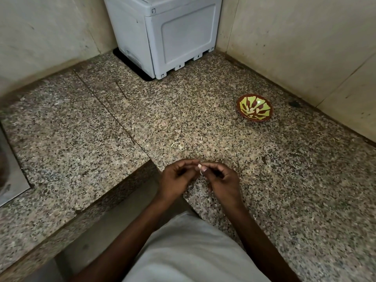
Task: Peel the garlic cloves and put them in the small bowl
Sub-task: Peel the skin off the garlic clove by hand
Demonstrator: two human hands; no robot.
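Note:
A small pale garlic clove (199,166) is pinched between the fingertips of both hands just above the speckled granite counter (284,180). My left hand (176,178) holds it from the left with curled fingers. My right hand (221,180) pinches it from the right, and a thin strip of skin hangs below the clove. The small bowl (254,107), green with brown stripes and a brown rim, stands far off to the upper right near the wall and holds several pale cloves.
Thin bits of garlic skin (177,144) lie on the counter beyond my hands. A grey box-shaped appliance (162,35) fills the back corner. The counter's inner edge (126,180) runs diagonally at my left. A metal sink rim (12,176) shows at far left.

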